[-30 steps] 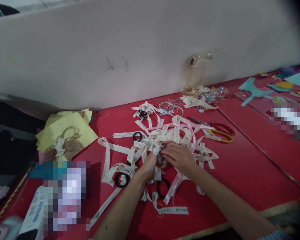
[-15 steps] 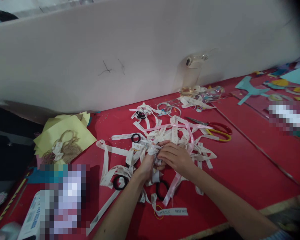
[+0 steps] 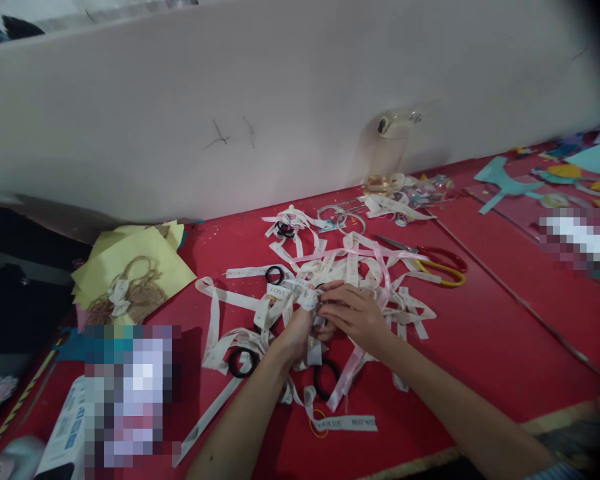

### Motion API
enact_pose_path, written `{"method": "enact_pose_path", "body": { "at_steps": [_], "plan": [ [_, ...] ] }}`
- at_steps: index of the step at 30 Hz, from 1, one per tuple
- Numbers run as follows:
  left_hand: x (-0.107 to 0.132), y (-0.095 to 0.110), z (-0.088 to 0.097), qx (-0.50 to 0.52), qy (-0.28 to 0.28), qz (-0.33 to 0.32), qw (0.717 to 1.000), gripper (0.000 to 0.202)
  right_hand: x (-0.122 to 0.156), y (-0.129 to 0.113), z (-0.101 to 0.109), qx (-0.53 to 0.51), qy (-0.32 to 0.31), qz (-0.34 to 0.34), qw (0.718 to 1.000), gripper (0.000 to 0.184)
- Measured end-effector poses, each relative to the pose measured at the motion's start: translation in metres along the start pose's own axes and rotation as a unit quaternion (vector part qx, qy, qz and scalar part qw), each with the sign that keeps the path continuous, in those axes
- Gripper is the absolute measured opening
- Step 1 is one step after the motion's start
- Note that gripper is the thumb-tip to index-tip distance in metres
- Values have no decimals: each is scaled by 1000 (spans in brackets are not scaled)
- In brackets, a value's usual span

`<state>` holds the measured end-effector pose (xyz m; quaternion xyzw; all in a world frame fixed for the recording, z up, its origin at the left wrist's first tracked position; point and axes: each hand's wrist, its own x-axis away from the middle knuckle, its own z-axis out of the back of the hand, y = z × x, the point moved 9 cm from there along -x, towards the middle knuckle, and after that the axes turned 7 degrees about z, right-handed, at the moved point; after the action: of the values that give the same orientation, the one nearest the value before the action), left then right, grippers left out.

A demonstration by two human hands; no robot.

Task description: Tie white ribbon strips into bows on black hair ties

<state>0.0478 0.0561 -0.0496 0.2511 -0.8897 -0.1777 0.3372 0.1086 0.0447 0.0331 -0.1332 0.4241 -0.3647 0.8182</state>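
Both my hands meet over a tangled heap of printed white ribbon on the red table. My left hand is closed on a bunched piece of the ribbon, partly covered by the other hand. Fingers bent, my right hand pinches at the same bunch from the right; its fingertips are partly hidden. Black rings lie around them: one black ring by my left wrist, another black ring just below the hands. A pink ribbon trails past my right hand.
Scissors with red and yellow handles lie right of the heap. A clear bottle with a pump stands against the grey wall. Yellow paper carries a twine bundle on the left. A thin rod crosses the right side.
The view has shifted slightly. My right hand's fingers have lifted and straightened a little at the bunched ribbon; my left hand keeps its hold.
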Motion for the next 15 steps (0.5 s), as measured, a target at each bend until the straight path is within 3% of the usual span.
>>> {"method": "enact_pose_path", "body": {
  "at_steps": [6, 10, 15],
  "plan": [
    [-1, -1, 3, 12, 23, -1, 1000, 42, -2, -4, -1, -27, -6, 25, 999, 18],
    [-2, -2, -1, 34, 26, 16, 999, 40, 1, 8, -8, -162, 0, -43, 986, 20],
    [-3, -5, 1, 59, 32, 31, 997, 42, 7, 19, -17, -307, 31, -112, 945, 26]
  ]
}}
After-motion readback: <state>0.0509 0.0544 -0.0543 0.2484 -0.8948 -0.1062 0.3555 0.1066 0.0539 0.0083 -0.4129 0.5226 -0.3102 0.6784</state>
